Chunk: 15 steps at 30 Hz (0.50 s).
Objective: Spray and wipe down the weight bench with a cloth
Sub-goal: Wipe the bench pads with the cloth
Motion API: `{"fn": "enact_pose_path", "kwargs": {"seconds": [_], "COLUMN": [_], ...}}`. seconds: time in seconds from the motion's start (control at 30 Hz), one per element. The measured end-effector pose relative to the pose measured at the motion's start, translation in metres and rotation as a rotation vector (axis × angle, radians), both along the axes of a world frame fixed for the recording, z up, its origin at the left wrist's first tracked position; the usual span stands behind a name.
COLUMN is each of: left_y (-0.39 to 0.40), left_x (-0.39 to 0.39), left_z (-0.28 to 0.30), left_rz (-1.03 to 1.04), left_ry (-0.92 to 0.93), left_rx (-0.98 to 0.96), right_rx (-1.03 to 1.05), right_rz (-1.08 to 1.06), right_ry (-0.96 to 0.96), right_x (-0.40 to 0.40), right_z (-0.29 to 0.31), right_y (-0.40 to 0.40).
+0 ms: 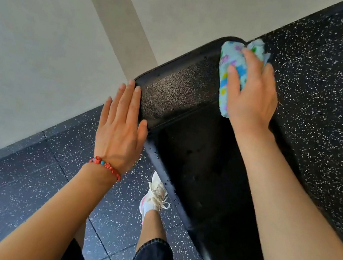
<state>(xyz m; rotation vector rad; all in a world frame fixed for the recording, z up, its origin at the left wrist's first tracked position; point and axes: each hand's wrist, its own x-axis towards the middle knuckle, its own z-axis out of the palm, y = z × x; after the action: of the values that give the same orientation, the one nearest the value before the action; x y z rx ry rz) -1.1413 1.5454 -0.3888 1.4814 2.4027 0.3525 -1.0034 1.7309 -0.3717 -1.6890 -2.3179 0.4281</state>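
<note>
Nearest the camera, two bare forearms reach out over the black weight bench [200, 167], whose glossy near pad carries small beads of liquid along its left edge. The speckled rubber floor [23, 192] lies below, with a white laced shoe [156, 192] beside the bench.

Further out, the left hand [119, 131], a red beaded bracelet [105, 165] at its wrist, lies flat against the left edge of the worktop with its fingers [126, 98] straight and together, holding nothing. It seems to steady the pad, though actual contact is hard to confirm from this angle.

Beyond it, the right hand [251, 93] presses the cloth [230, 72] onto the far pad near its rounded end. The cloth is a soft, bunched, pale blue piece with bright printed shapes; the fingers drape over it, lightly curved, pinning it under the palm.

The far pad has a matte, grainy finish, unlike the slick near one. To wipe well, I would keep the palm flat, draw the cloth in long overlapping strokes toward the body, and run it into the seam between pads, where liquid likely collects.

A pale wall [47, 33] stands behind.
</note>
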Motion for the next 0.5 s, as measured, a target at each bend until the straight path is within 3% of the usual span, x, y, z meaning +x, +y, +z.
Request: {"fn": "enact_pose_path", "kwargs": {"seconds": [0.1, 0.23, 0.33, 0.5], "left_y": [0.003, 0.007, 0.006, 0.014], "left_x": [0.001, -0.001, -0.003, -0.005], "left_z": [0.004, 0.003, 0.001, 0.000], "left_rz": [-0.053, -0.170, -0.219, -0.273], "left_ry": [0.010, 0.020, 0.027, 0.052], "left_rx": [0.022, 0.061, 0.050, 0.059], "right_rx": [0.058, 0.078, 0.128, 0.033], "right_rz": [0.065, 0.322, 0.424, -0.062], "right_ry": [0.050, 0.070, 0.023, 0.045], "right_x": [-0.004, 0.007, 0.025, 0.057], "right_z": [0.001, 0.001, 0.000, 0.006], "right_y": [-0.025, -0.080, -0.074, -0.040]}}
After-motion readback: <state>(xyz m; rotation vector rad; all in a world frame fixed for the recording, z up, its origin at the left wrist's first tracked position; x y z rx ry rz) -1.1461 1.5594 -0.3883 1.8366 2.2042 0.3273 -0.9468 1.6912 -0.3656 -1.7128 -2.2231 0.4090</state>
